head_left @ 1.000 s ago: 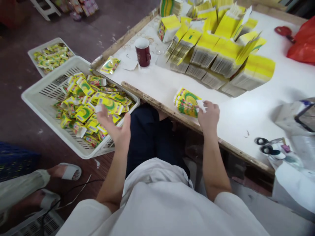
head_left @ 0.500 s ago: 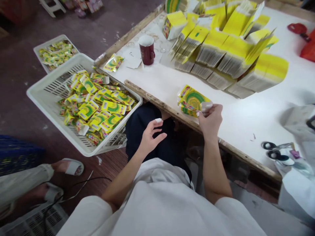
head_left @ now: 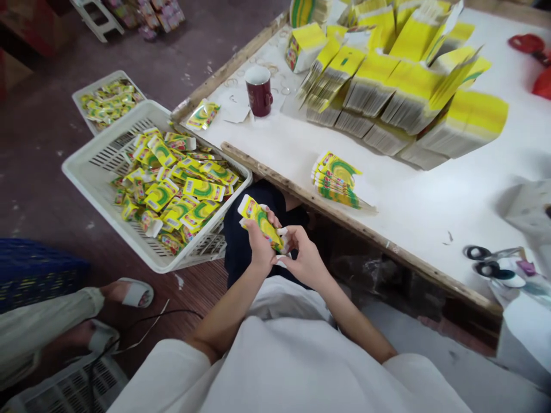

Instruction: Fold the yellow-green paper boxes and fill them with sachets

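Over my lap, my left hand (head_left: 259,244) is wrapped round a yellow-green packet (head_left: 263,223), its upper end tilted to the left. My right hand (head_left: 303,255) pinches the packet's lower right end, with white coverings on the fingertips. On the table near its front edge lies a fanned stack of similar flat packets (head_left: 336,180). A white basket (head_left: 107,198) full of filled yellow-green packets (head_left: 172,189) stands to the left of my lap.
Rows of yellow folded cards (head_left: 387,86) stand on the white table (head_left: 275,137). A maroon mug (head_left: 259,97) is at the table's left, scissors (head_left: 488,261) at the right. A second basket (head_left: 109,103) and a person's sandalled foot (head_left: 138,292) are on the left.
My right hand has moved left from the table stack to my lap, bringing a packet. My left hand, open before, has closed round it. The view has shifted slightly.
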`<state>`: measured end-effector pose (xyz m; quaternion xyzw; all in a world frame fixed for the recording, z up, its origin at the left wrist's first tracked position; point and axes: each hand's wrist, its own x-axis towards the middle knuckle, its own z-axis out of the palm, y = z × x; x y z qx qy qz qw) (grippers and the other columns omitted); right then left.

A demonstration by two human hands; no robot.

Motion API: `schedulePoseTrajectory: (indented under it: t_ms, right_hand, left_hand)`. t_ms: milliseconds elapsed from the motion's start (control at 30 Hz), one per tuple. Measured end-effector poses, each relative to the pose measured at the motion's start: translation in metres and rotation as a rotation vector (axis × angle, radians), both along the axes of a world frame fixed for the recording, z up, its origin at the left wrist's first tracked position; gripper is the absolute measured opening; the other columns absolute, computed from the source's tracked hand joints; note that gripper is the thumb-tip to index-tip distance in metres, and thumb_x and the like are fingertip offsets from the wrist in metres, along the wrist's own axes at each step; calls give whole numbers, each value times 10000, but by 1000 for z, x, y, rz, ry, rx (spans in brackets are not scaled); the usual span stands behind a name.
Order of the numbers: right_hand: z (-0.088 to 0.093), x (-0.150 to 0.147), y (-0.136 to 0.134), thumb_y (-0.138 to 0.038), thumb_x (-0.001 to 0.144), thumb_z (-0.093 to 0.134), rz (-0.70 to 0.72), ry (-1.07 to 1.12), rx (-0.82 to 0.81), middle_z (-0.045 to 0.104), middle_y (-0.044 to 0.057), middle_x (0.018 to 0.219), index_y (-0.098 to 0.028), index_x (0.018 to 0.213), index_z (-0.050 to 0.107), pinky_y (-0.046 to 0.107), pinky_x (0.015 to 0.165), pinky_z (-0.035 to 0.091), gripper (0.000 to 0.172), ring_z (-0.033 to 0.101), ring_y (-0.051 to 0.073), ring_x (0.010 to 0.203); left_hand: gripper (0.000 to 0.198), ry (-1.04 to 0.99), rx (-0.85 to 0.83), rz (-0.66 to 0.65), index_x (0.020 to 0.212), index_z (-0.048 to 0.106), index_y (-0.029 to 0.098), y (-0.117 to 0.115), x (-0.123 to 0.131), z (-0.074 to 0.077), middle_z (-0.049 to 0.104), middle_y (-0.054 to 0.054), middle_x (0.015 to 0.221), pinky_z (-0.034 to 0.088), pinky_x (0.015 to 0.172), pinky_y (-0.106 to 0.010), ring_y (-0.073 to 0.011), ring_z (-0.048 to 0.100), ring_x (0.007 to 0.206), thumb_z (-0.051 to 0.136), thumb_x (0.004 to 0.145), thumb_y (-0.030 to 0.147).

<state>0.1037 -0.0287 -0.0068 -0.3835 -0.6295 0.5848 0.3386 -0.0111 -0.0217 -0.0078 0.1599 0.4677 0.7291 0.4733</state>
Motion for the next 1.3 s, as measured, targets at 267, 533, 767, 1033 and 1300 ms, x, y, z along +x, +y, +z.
schedulePoseTrajectory:
  t_ms: [267, 533, 767, 1033, 1300]
  right_hand:
    - [0, 36, 35, -285, 865, 574, -141, -143, 85, 666, 1, 766, -212, 878, 665, 274, 621, 483, 118, 591, 156, 661]
    - [0, 42, 36, -193, 861, 572, -252, -274, 398, 713, 39, 864, -244, 940, 742, 351, 745, 532, 194, 644, 205, 804]
    - [-4, 9, 5, -226, 920, 531, -166, -188, 404, 681, 66, 914, -268, 1179, 700, 337, 711, 532, 312, 618, 191, 784]
    - [-9, 13, 15, -388, 767, 740, -205, 86, -110, 733, 37, 977, -213, 1070, 689, 354, 789, 587, 353, 680, 207, 853]
    - [-10, 12, 16, -420, 732, 777, -242, 183, -287, 730, 16, 959, -238, 1066, 722, 331, 714, 596, 385, 674, 191, 796]
  left_hand:
    - [358, 206, -84, -98, 893, 688, 189, -15, -13, -25, 708, -12, 791, 559, 760, -296, -173, 689, 772, 735, 773, 522]
    - [750, 178, 100, -363, 1235, 543, 251, -10, -16, -13, 655, -111, 1255, 504, 999, -407, -258, 649, 1143, 840, 620, 562]
    - [552, 127, 50, -73, 1171, 550, 251, -9, 0, -4, 695, -66, 1159, 473, 1032, -381, -215, 646, 1152, 831, 713, 378]
    - [304, 133, -29, -69, 936, 697, 200, -14, -1, -10, 756, -14, 899, 550, 773, -266, -157, 706, 803, 818, 714, 369]
    - [328, 22, -63, -94, 862, 726, 192, -11, 1, -13, 755, -7, 808, 539, 687, -259, -149, 691, 701, 820, 692, 456]
